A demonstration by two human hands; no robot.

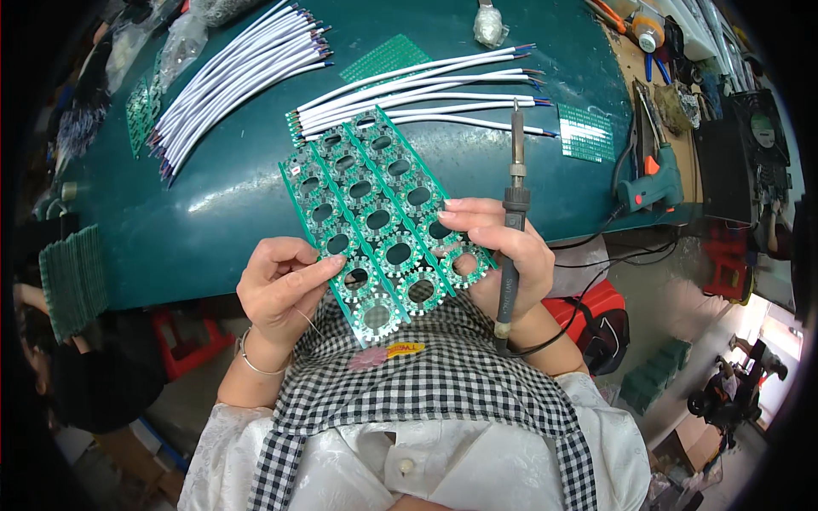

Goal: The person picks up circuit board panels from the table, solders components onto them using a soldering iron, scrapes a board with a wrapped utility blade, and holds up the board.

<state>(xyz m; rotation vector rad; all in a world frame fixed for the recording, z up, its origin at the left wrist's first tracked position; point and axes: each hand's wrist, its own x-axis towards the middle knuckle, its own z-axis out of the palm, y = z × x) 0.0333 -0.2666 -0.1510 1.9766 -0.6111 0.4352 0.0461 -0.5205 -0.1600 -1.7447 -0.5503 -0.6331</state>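
A green circuit board panel (pixel 388 200), with rows of ring-shaped boards around oval holes, is held tilted in front of the apron. My left hand (pixel 285 277) pinches its lower left edge between thumb and fingers; a thin strand of wire (pixel 308 322) hangs below that hand. On the panel's right edge lie the fingers of my right hand (pixel 532 264). That same hand also holds a soldering iron (pixel 514 223), tip pointing up and away from the panel. Just behind the panel's far end, several white cables (pixel 460 64) lie on the table with their ends at small green boards.
A thick bundle of white cables (pixel 247 72) lies at the back left of the green table (pixel 230 230). Stacked green boards (pixel 75 285) stand at the left edge. A teal glue gun (pixel 652 183) rests at the right, near a green board (pixel 588 128). The iron's black cord (pixel 567 328) trails rightward.
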